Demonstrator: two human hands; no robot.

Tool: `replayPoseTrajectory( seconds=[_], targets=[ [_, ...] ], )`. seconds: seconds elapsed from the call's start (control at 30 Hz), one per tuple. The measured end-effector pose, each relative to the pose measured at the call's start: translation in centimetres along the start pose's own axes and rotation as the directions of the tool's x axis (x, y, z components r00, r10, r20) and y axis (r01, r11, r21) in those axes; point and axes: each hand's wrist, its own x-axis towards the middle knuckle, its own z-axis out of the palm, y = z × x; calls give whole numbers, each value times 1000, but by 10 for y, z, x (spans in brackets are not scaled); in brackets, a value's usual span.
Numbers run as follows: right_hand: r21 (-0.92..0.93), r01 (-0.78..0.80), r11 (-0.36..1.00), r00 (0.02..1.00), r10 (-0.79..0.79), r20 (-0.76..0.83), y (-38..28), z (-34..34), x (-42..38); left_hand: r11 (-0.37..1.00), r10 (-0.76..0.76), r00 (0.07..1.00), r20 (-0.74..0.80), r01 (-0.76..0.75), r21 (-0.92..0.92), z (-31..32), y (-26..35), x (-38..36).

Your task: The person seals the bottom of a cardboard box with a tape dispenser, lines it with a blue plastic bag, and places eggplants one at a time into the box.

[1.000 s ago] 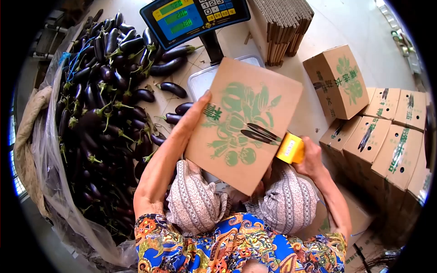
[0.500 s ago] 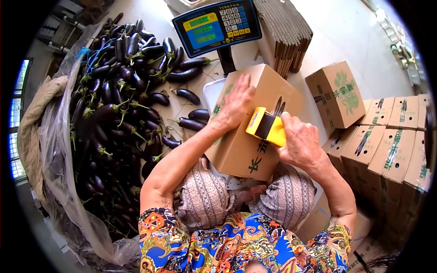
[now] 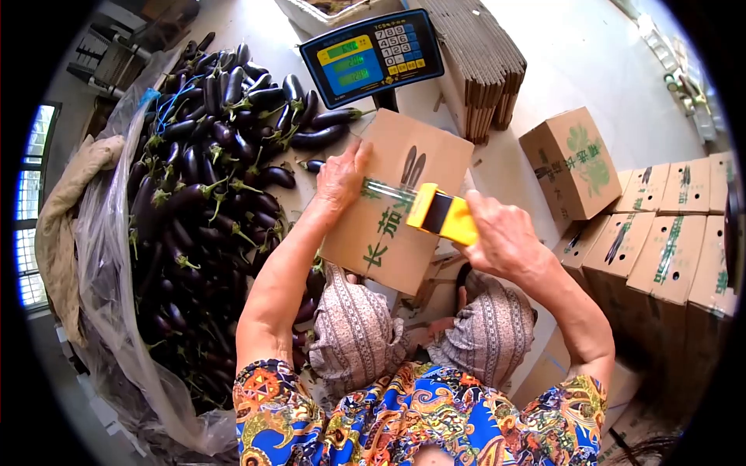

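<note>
A cardboard box point(image 3: 388, 225) with green characters and a dark eggplant print is tilted in front of me. My left hand point(image 3: 340, 177) presses on its upper left edge, fingers together along the side. My right hand point(image 3: 503, 233) is wrapped round a yellow tape dispenser point(image 3: 441, 214), whose head touches the box's printed face. A strip of clear tape point(image 3: 382, 189) runs from the left edge of the box to the dispenser. The scale display point(image 3: 371, 58) stands just beyond the box; the box hides most of the scale's platform.
Many eggplants point(image 3: 210, 225) lie heaped at the left beside plastic sheeting point(image 3: 109, 272). Flattened cartons point(image 3: 482, 62) stand at the back. One box point(image 3: 571, 163) and rows of stacked boxes point(image 3: 657, 248) are at the right.
The box has turned and tipped to the left, showing more of its printed face. My left hand moved left and down with it. A tape strip now crosses the face; the display's digits differ.
</note>
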Motion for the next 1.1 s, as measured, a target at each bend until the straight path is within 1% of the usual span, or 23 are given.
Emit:
replayPoseTrajectory(
  seconds=[0.07, 0.13, 0.17, 0.2, 0.27, 0.33, 0.4, 0.43, 0.53, 0.57, 0.63, 0.67, 0.73, 0.77, 0.8, 0.83, 0.9, 0.93, 0.97, 1.0, 1.03, 1.07, 1.1],
  targets=[
    [51, 31, 998, 995, -26, -99, 22, 21, -18, 995, -95, 995, 22, 95, -4, -16, 18, -5],
    [102, 47, 994, 988, -31, -149, 46, 41, -32, 993, -109, 994, 12, 109, 37, -21, 22, -7],
    [137, 43, 990, 988, -21, -156, 57, 49, -39, 991, -113, 993, 17, 112, 74, -22, 23, -7],
    [124, 12, 992, 994, 1, -108, 69, 59, -45, 987, -116, 993, 20, 114, 110, -24, 24, -6],
    [194, 18, 981, 985, 16, -175, 85, 73, -57, 970, 25, 999, 31, -32, 242, -29, 24, -8],
    [193, 26, 981, 975, 18, -222, 107, 96, -70, 920, 156, 987, 21, -153, 361, -27, 22, -10],
    [214, 3, 977, 967, 51, -250, 132, 125, -87, 936, 123, 992, 10, -119, 330, -29, 26, -12],
    [210, -30, 977, 964, 84, -252, 140, 142, -94, 946, 74, 997, 22, -77, 316, -29, 28, -11],
    [247, -117, 962, 961, 173, -215, 157, 174, -112, 952, 119, 993, -5, -112, 285, -26, 19, -9],
    [259, -130, 957, 961, 186, -206, 158, 179, -116, 987, 12, 1000, -27, -8, 160, -22, 18, -7],
    [274, -154, 949, 961, 209, -182, 157, 179, -120, 991, -50, 998, -46, 56, 123, -20, 16, -4],
    [239, -167, 957, 966, 207, -157, 156, 181, -121, 991, -80, 995, -50, 85, 107, -18, 15, -4],
    [165, -176, 970, 974, 196, -110, 146, 177, -102, 994, -84, 996, -37, 87, 70, -17, 14, -3],
    [163, -226, 960, 972, 233, -22, 142, 183, -89, 995, -87, 996, -29, 89, 52, -17, 13, -3],
    [88, -288, 954, 955, 279, 101, 127, 175, -71, 996, -86, 996, -19, 86, 37, -17, 12, -2],
    [22, -301, 953, 946, 296, 135, 121, 182, -52, 996, -83, 996, -24, 83, 20, -16, 9, -2],
    [40, -338, 940, 923, 324, 206, 95, 183, -1, 1000, -13, 997, -71, 14, 6, -11, 12, -2],
    [82, -348, 934, 929, 331, 167, 78, 184, 26, 1000, 20, 995, -98, -20, 3, -12, 12, -3],
    [-17, -312, 950, 928, 308, 208, 68, 168, 43, 999, 33, 997, -70, -31, 32, -12, 8, -2],
    [-154, -227, 961, 962, 247, 119, 66, 182, 48, 981, 162, 983, -88, -151, 125, -9, -3, -5],
    [-298, -160, 941, 983, 180, 41, 68, 209, 49, 939, 295, 951, -90, -271, 212, -5, -14, -8],
    [-443, -119, 889, 993, 109, -47, 71, 217, 57, 866, 443, 892, -89, -400, 301, -4, -17, 3],
    [-318, -205, 926, 964, 246, 96, 66, 195, 65, 917, 337, 941, -41, -318, 242, -9, -10, 1]
  ],
)
